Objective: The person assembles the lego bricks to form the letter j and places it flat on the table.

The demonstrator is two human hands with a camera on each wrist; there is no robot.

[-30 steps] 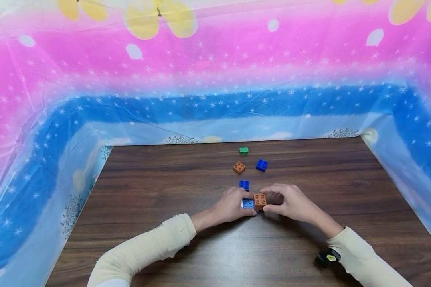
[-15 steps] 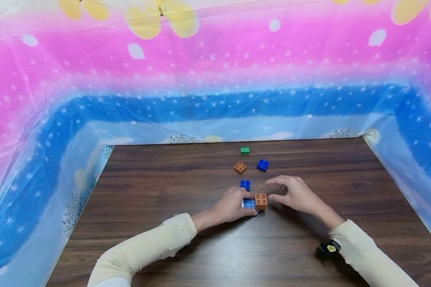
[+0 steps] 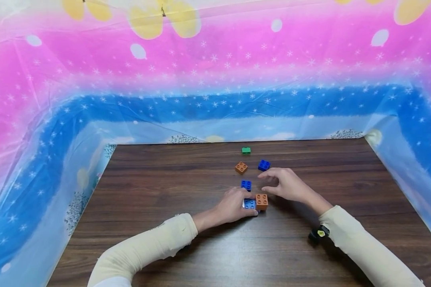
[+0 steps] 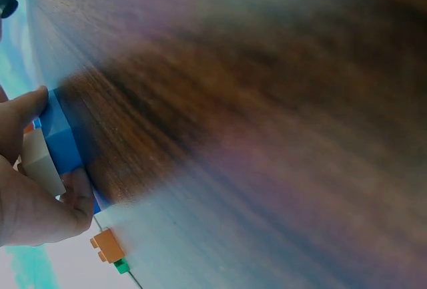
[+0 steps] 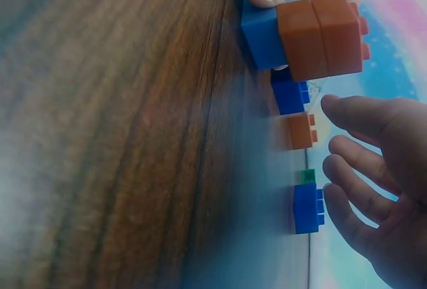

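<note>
My left hand (image 3: pixel 231 205) grips a light blue brick (image 3: pixel 249 203) low at the table, thumb on the near side and fingers on the far side. A white brick (image 4: pixel 40 162) sits on it, mostly covered by the hand in the head view. On its right part stand two stacked orange bricks (image 5: pixel 321 39). My right hand (image 3: pixel 287 184) hovers apart from the stack, fingers loosely bent and holding nothing. Closest to its fingertips are a dark blue brick (image 3: pixel 246 184) just behind the left hand and another blue brick (image 3: pixel 263 165) farther back.
A loose orange brick (image 3: pixel 241 167) lies beyond the hands, with a small green brick (image 3: pixel 246 151) behind it near the far edge. Patterned cloth (image 3: pixel 215 107) borders the brown wooden table (image 3: pixel 158 171) at the back and sides.
The right hand has let go of the orange stack, drawn off to the right, then moved away from me and back leftward toward the loose bricks. The left hand keeps its grip.
</note>
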